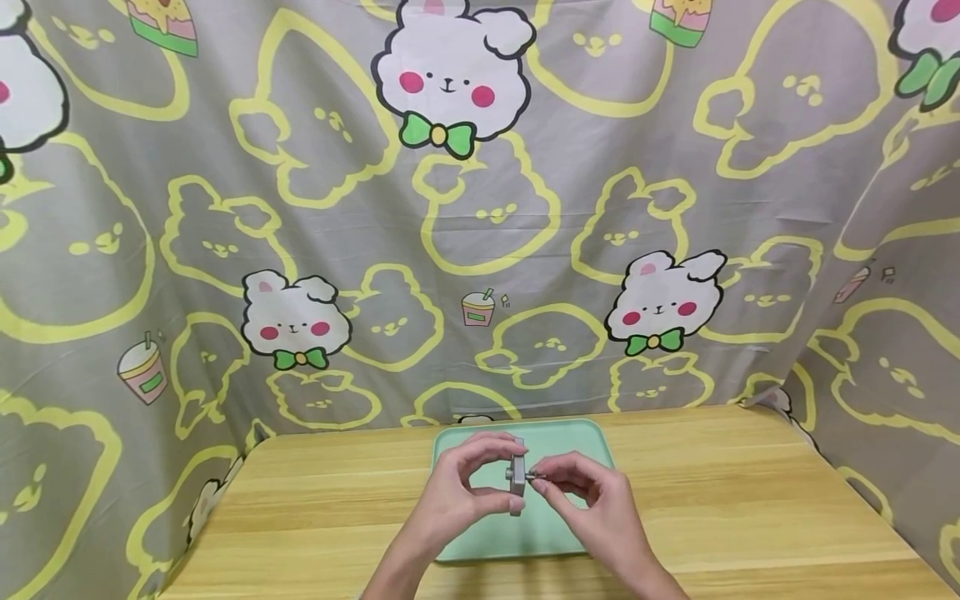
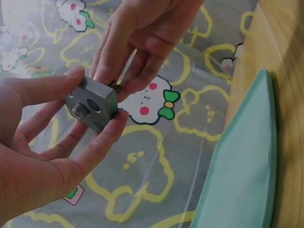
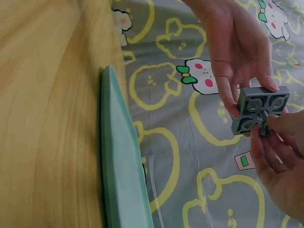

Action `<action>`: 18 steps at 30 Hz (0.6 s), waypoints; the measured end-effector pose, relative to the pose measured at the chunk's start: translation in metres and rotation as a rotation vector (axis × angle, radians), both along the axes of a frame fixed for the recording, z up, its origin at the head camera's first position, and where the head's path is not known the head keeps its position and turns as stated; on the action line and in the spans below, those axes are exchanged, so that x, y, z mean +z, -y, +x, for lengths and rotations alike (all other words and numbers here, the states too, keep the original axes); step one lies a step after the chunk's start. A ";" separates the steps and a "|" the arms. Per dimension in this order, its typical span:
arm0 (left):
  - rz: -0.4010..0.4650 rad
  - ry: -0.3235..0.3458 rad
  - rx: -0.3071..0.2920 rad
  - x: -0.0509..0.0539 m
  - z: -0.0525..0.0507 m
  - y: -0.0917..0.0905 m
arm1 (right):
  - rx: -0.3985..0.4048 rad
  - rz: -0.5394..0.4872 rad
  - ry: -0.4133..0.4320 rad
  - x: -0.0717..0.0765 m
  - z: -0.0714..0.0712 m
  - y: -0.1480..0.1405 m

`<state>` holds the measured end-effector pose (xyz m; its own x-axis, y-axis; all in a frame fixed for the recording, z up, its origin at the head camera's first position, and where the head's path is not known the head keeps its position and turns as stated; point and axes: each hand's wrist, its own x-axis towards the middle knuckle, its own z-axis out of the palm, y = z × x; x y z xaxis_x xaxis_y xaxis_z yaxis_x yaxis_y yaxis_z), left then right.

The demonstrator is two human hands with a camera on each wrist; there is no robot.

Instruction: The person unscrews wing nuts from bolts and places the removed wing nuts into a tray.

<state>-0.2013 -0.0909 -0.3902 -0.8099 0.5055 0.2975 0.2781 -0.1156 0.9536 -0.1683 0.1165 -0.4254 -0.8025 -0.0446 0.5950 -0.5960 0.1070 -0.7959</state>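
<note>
block (image 1: pixel 518 471) held in the air in front of a green tray (image 1: pixel 495 540)

left hand (image 1: pixel 452 492) grips the gray block by its opposite edges, fingers along the top and thumb underneath, so that it stands on edge with one broad face turned to each side. right hand (image 1: pixel 609 507) pinches a small metal part (image 1: pixel 536 476) between thumb and fingertips, right up against the block's other broad face. whether that part is seated in the block or only touching it, i cannot tell.

on the side toward the left palm, a short round peg (image 2: pixel 80 111) sticks out just beside a round hole (image 2: pixel 93 105). the right wrist view shows the opposite face, which is hollowed into recesses with raised rings (image 3: pixel 255 104); the pinched part sits near its middle, partly hidden by fingers.

below, the tray lies flat on a wood-grain counter (image 1: pixel 735 483), toward its far edge. behind hangs a gray cloth (image 1: pixel 480 367) printed with yellow outlines, white rabbits in green bows and pink cups; it continues around both sides.
</note>
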 end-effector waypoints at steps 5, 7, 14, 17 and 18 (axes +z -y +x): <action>-0.005 0.006 0.005 0.001 0.000 0.001 | -0.068 0.116 -0.290 -0.006 -0.004 0.001; -0.006 0.012 0.006 0.001 0.000 0.001 | -0.104 0.164 -0.382 -0.009 -0.007 0.000; -0.012 0.031 0.013 0.002 0.001 0.002 | -0.131 0.245 -0.576 -0.014 -0.013 -0.002; -0.010 0.031 0.016 0.002 0.001 0.003 | -0.116 0.237 -0.596 -0.014 -0.013 -0.002; -0.008 0.029 0.016 0.002 0.001 0.003 | -0.113 0.233 -0.597 -0.013 -0.014 -0.001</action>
